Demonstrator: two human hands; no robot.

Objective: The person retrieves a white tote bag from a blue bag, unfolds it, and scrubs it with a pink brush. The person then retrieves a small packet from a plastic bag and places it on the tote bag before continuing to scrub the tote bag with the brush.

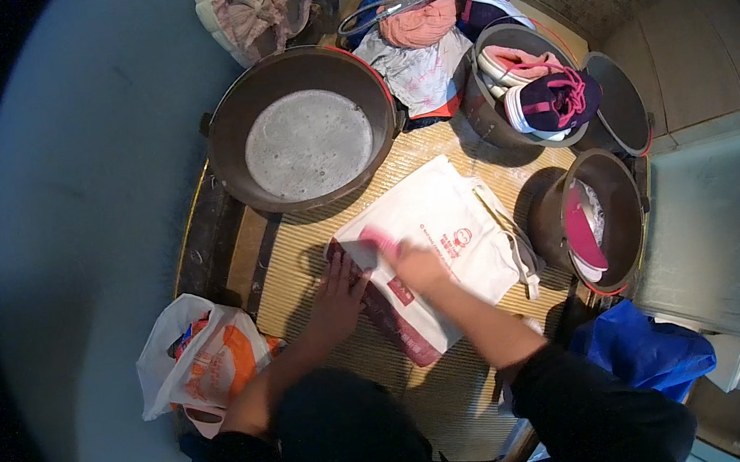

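Observation:
A cream cloth tote bag [444, 250] with a dark red band, a red printed figure and cloth handles lies flat on the ribbed yellow mat [301, 256]. My left hand [337, 296] presses on the bag's left corner with its fingers stretched out. Over the same end, my right hand [417, 267] is closed round what looks like a pink scrub brush [380, 239]. Motion blurs the brush, and its bristles are hidden. Beyond the bag stands a wide dark basin [230, 146] of sudsy water.
At back right, a bucket [486, 119] holds shoes; another bucket [613, 97] stands beside it. A brown bucket [553, 212] at right contains pink insoles. Clothes [420, 68] lie at the back. A plastic bag [221, 359] sits left, a blue bag [644, 351] right.

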